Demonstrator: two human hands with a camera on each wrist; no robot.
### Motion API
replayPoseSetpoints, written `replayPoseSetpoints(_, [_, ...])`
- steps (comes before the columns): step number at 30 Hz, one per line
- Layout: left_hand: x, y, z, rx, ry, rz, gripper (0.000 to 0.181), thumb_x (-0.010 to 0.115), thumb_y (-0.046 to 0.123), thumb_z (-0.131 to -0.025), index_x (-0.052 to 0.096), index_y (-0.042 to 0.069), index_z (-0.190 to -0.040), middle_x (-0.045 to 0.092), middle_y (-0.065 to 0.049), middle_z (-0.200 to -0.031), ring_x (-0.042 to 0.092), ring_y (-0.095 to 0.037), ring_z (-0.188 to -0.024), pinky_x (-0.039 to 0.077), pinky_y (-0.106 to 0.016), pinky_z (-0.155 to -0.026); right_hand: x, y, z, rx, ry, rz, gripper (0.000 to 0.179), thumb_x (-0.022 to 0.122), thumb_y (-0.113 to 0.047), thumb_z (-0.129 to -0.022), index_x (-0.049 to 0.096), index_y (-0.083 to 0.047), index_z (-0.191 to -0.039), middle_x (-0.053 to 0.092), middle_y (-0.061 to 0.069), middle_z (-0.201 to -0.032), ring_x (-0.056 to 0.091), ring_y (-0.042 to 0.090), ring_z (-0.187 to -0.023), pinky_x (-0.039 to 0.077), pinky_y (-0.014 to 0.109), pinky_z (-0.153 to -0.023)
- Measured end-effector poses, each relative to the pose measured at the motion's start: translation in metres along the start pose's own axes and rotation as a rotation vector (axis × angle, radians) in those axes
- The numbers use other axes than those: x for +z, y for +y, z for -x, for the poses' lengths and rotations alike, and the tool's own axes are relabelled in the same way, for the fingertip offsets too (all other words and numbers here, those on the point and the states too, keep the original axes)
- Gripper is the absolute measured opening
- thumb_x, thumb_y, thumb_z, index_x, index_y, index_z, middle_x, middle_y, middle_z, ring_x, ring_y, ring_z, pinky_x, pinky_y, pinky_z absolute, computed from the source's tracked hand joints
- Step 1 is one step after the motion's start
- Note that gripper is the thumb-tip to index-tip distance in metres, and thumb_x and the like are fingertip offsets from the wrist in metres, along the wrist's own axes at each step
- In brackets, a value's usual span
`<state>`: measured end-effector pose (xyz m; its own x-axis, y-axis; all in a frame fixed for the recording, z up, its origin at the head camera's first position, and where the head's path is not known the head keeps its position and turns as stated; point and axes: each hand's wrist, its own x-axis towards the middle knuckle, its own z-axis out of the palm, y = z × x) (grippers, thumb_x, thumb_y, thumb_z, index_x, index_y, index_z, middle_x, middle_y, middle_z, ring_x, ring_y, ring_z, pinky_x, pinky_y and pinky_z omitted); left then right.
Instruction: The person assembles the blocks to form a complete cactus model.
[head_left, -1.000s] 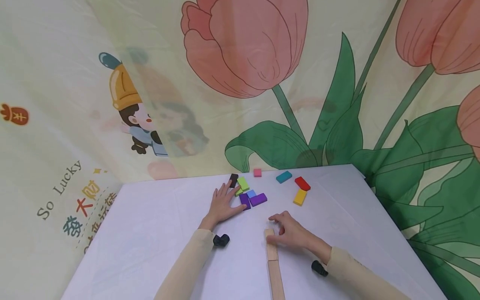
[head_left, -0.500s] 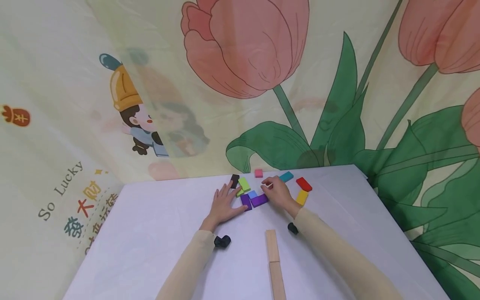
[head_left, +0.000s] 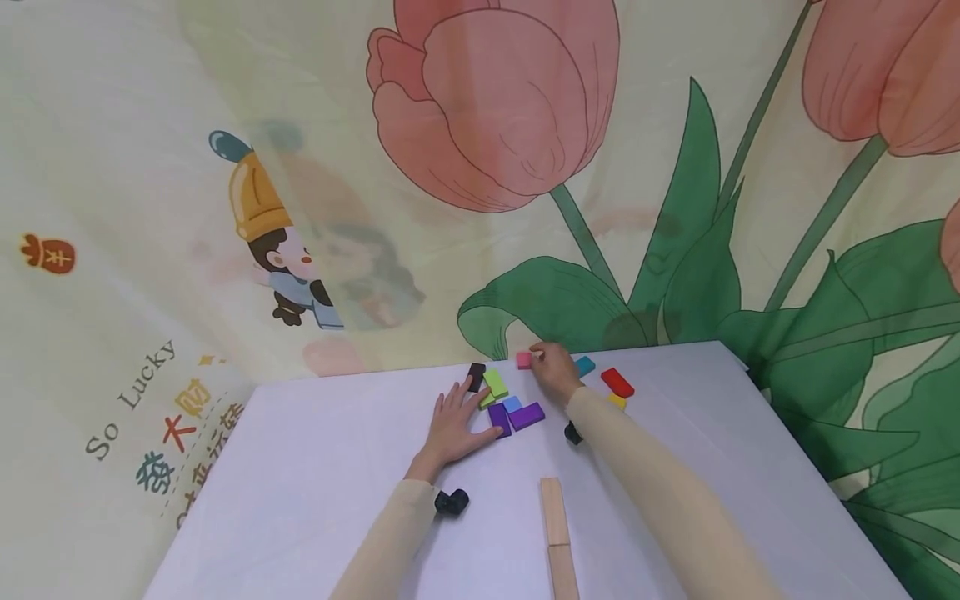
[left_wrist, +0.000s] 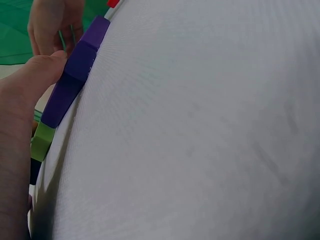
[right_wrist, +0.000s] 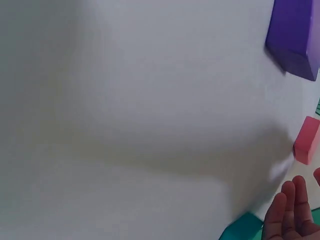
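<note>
My left hand (head_left: 450, 429) lies with its fingers spread beside a cluster of coloured blocks. Its thumb touches a dark purple block (head_left: 499, 421), and its other fingers reach toward the lime green block (head_left: 496, 383) and black block (head_left: 476, 377). At the far side of the table, my right hand (head_left: 555, 373) is just right of a pink block (head_left: 523, 361). In the right wrist view, the fingers (right_wrist: 287, 212) are extended and a small gap parts them from the pink block (right_wrist: 307, 141). The thumb is mostly out of that view.
A second purple block (head_left: 527, 416) and a light blue one (head_left: 512, 404) lie in the cluster. Teal (head_left: 585, 365), red (head_left: 618, 382) and yellow (head_left: 617, 402) blocks lie to the right. Two plain wooden blocks (head_left: 554, 510) form a line nearer the front.
My right hand has moved from the wooden blocks, past the purple block, to the pink block at the back. The left hand stays by the cluster. The head view has tilted slightly up.
</note>
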<state>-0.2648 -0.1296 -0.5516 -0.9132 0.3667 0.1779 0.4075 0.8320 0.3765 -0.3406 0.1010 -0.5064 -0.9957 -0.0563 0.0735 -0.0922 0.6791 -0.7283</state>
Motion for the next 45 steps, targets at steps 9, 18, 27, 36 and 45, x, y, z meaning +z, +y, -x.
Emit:
replayPoseSetpoints(9, [0.010,0.006,0.003,0.051,0.040,0.004,0.082,0.049,0.072,-0.085,0.044,0.021,-0.149,0.024,-0.016,-0.160,0.021,-0.042,-0.145,0.015,-0.065,-0.113,0.004,0.004,0.005,0.030,0.024,0.074,0.028,0.063,-0.014,-0.094,0.065,0.003,-0.116,0.066,0.018,-0.107,0.061,0.033,-0.100,0.051,0.047,-0.083])
replayPoseSetpoints(18, [0.001,0.007,-0.001,0.018,-0.034,-0.014,0.081,0.057,0.065,-0.084,0.042,0.022,-0.151,0.020,-0.014,-0.162,0.017,-0.040,-0.147,0.013,-0.063,-0.114,-0.002,0.003,0.007,-0.011,0.063,-0.061,0.012,0.064,-0.003,-0.091,0.064,0.004,-0.101,0.063,0.017,-0.098,0.059,0.030,-0.090,0.052,0.042,-0.081])
replayPoseSetpoints(27, [-0.004,0.001,-0.003,0.003,-0.023,-0.030,0.080,0.056,0.067,-0.084,0.042,0.024,-0.150,0.020,-0.012,-0.163,0.017,-0.040,-0.147,0.013,-0.063,-0.115,-0.026,-0.013,0.034,0.016,-0.050,-0.173,0.016,0.071,-0.006,-0.089,0.072,0.002,-0.104,0.068,0.014,-0.100,0.060,0.029,-0.096,0.054,0.036,-0.078])
replayPoseSetpoints(36, [-0.004,-0.001,-0.003,-0.001,-0.009,-0.013,0.081,0.056,0.067,-0.084,0.042,0.024,-0.151,0.019,-0.012,-0.163,0.016,-0.039,-0.148,0.011,-0.062,-0.116,-0.032,-0.001,0.081,0.095,-0.210,-0.136,0.013,0.075,-0.008,-0.087,0.076,-0.005,-0.099,0.070,0.006,-0.097,0.060,0.021,-0.089,0.055,0.027,-0.072])
replayPoseSetpoints(45, [-0.005,-0.001,-0.002,0.006,-0.018,-0.004,0.081,0.055,0.067,-0.084,0.041,0.023,-0.151,0.019,-0.013,-0.163,0.016,-0.040,-0.148,0.011,-0.063,-0.115,-0.027,0.005,0.113,0.082,-0.346,-0.044,0.010,0.077,-0.006,-0.084,0.077,-0.006,-0.094,0.066,0.002,-0.089,0.057,0.017,-0.086,0.056,0.026,-0.070])
